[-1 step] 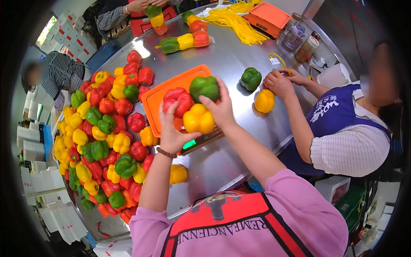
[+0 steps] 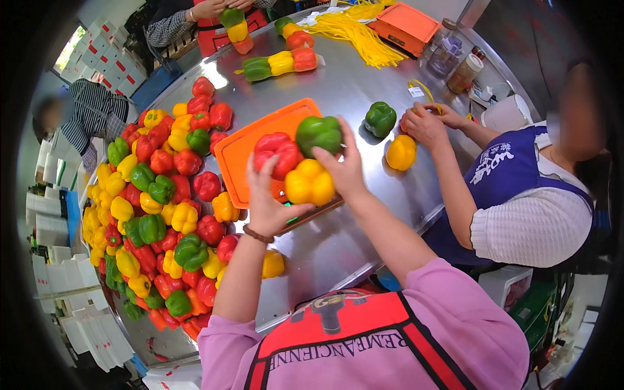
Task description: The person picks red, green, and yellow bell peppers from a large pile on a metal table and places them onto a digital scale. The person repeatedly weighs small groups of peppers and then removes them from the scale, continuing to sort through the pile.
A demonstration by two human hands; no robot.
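Head view, looking down on a round steel desk.

Your left hand and right hand press three bell peppers together in a cluster over an orange scale tray. Red pepper at upper left, green pepper at upper right, yellow pepper below, between the two hands. All three touch one another.

Left hand: fingers spread and curved; they reach up the near side of the red pepper, the thumb beside the yellow one. Right hand: fingers splayed and wrapped over the join of green and yellow; one finger runs up along the right flank of the green pepper. Both hands are clamped on the cluster, none of the fingers closed into a fist. Whether the yellow pepper rests on the tray or is lifted off it, you cannot tell from this angle.

Surroundings: a large heap of loose peppers, red, yellow and green, lies to your left on the desk, touching the tray's left edge. A single yellow pepper sits near your left forearm. On your right, another person's hands work near a loose green pepper and a yellow one. A bundle of yellow ties lies at the far side.
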